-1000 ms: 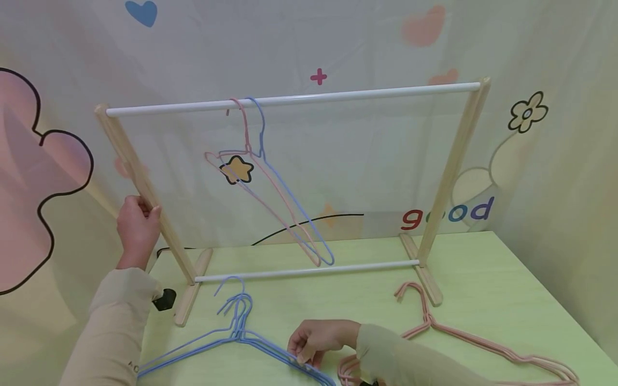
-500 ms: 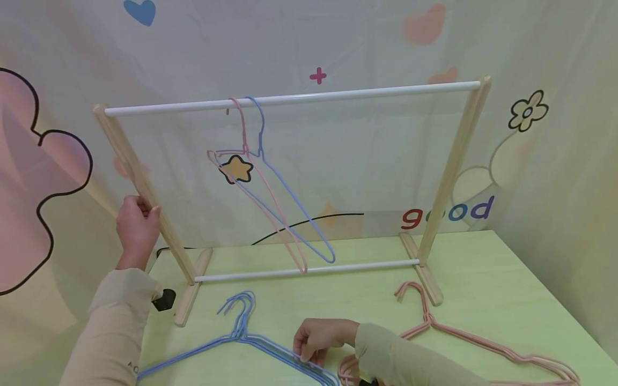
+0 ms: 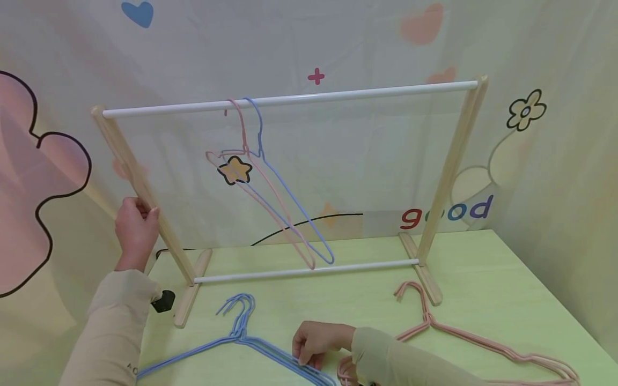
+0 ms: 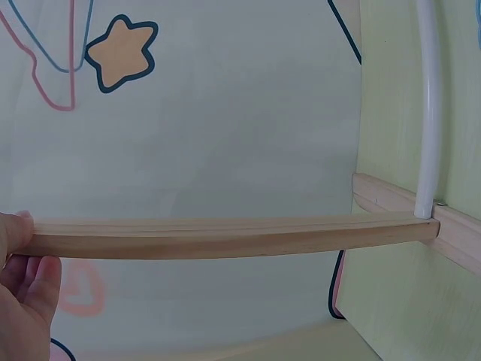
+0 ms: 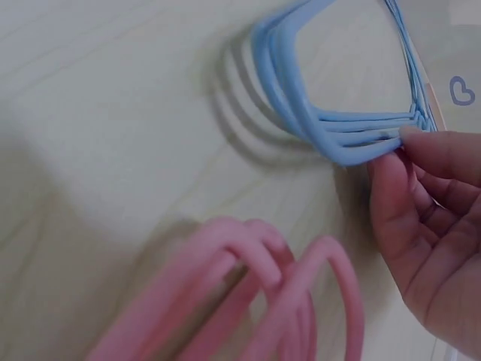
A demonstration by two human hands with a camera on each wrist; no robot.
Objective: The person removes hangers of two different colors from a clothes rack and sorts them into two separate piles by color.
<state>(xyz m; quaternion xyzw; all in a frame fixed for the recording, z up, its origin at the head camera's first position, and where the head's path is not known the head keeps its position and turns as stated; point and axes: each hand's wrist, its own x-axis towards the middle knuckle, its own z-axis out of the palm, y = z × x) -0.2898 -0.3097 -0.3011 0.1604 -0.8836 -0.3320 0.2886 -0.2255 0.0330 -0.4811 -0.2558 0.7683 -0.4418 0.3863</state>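
My left hand (image 3: 137, 229) grips the left wooden post (image 4: 225, 238) of a clothes rack, fingers and thumb around its edge. My right hand (image 3: 319, 341) is at the right arm of a stack of blue clothes hangers (image 3: 238, 336) lying on the table. In the right wrist view, the thumb and index finger pinch the near blue hanger (image 5: 352, 159) close to its rounded corner. On the rack's white top bar (image 3: 347, 96) hang a pink hanger (image 3: 268, 183) and, just right of it, a blue hanger (image 3: 292, 198).
A stack of pink hangers (image 3: 468, 336) lies on the pale green table (image 3: 367, 300) at the right, its left end partly behind my right sleeve. The rack's right post (image 3: 449, 171) and lower bar (image 3: 357, 267) stand beyond the stacks. A printed curtain hangs behind.
The top blue hanger's hook, raised apart from the stack a second ago, now lies with the others. The hung pink hanger sways. My right hand has shifted slightly right; the left stays put.
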